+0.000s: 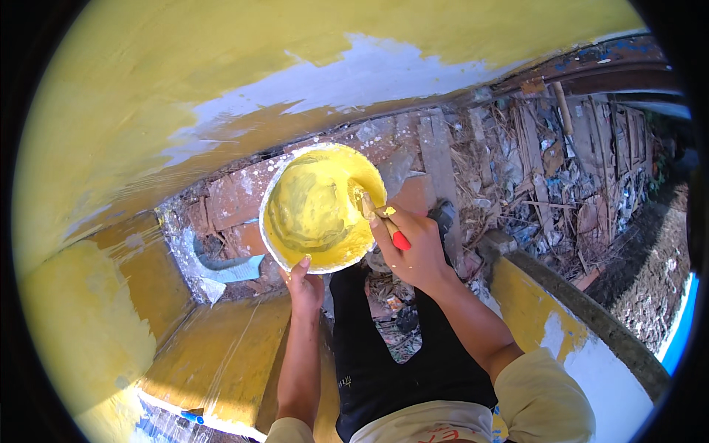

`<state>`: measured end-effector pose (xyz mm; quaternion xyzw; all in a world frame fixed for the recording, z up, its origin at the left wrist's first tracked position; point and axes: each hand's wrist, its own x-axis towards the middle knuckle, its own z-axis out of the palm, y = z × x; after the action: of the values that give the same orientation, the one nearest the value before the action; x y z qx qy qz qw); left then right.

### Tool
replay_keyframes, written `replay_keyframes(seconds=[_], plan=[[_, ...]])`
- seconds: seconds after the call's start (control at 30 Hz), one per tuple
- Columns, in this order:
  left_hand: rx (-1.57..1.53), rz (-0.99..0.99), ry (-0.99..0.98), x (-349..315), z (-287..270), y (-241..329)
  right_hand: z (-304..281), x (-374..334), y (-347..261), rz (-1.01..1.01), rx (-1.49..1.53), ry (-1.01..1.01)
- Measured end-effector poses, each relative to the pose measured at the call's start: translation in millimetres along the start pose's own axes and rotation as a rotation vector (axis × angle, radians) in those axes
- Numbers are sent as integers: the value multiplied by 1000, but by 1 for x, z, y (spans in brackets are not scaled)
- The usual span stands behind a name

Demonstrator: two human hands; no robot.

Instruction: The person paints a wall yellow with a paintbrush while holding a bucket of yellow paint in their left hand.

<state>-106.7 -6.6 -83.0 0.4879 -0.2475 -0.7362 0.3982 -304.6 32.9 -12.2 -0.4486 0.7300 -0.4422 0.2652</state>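
Observation:
A round white bucket (276, 249), its inside coated with yellow paint, is held in front of my body. My left hand (305, 286) grips its near rim, the thumb over the edge and the other fingers hidden beneath. My right hand (410, 246) is closed round a paintbrush (399, 240) with a red-tipped handle. The brush head dips inside the bucket's right wall, and its bristles are coated in yellow. Drops of yellow paint dot my right fingers and left thumb.
Ahead stands a wall (221, 66), partly yellow with a bare whitish patch (369, 74). Boards and litter (532, 170) cover the ground to the right. A light-blue curved piece (235, 269) lies at left. A low yellow wall (539, 303) edges my right side.

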Motion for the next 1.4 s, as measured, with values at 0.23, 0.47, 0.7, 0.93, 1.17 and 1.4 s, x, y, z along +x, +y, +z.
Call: replay_keyframes(seconds=[0.23,0.47,0.7,0.93,1.17,1.4], plan=[[-49,33,-95,7,23,6,-2,6,12,-97,13,105],[38,-83,-235,15,22,-4,6,7,6,-304,37,-126],[36,-54,-118,24,2,-11,-24,-1,7,44,371,11],[-89,-26,85,18,-31,-31,-58,104,139,343,791,821],[125,-71,98,7,-63,-24,-83,143,60,-87,944,963],[88,-86,24,7,-55,-17,-41,152,137,432,818,943]])
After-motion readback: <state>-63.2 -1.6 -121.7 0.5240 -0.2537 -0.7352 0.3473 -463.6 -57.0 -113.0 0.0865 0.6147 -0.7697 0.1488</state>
